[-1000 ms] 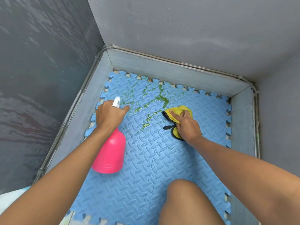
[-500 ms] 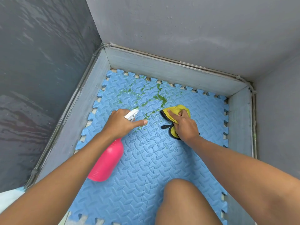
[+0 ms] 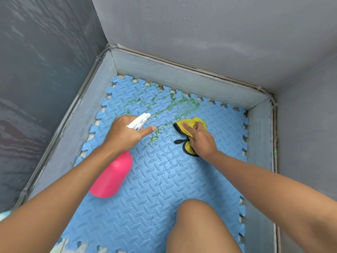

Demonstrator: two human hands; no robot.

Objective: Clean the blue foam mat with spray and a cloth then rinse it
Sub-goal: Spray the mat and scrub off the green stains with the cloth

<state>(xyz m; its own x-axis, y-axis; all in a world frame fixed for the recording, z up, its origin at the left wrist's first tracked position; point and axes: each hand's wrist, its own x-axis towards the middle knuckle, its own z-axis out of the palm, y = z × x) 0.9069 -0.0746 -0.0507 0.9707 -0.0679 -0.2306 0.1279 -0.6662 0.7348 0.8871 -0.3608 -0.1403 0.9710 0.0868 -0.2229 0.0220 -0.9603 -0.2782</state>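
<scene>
The blue foam mat (image 3: 164, 189) lies flat on the floor of a low grey curb (image 3: 182, 77) that boxes it in on three sides, with grey walls rising behind. Its surface is embossed with a raised tread pattern of short crossed bars, and its edges are cut into jigsaw teeth. A zigzag seam runs down the middle where two tiles lock together. Green smears (image 3: 175, 105) streak the far part of the mat, some wet and glossy.

The left hand (image 3: 124, 134) is curled round the neck of a spray bottle (image 3: 113, 178), a smooth, rounded, opaque pink body tilted forward above the mat; the forefinger is stretched straight out under the white trigger head (image 3: 139, 120), which points at the smears. What the bottle holds cannot be seen through the plastic.

The right hand (image 3: 200, 141) grips a bunched yellow cloth (image 3: 191, 122) with black edging and a black loop, its fingers curled over the folds and the forefinger laid along the top, pressing the cloth down on the mat just beside the nearest green marks.

A bare knee (image 3: 197, 221) sits over the near part of the mat.
</scene>
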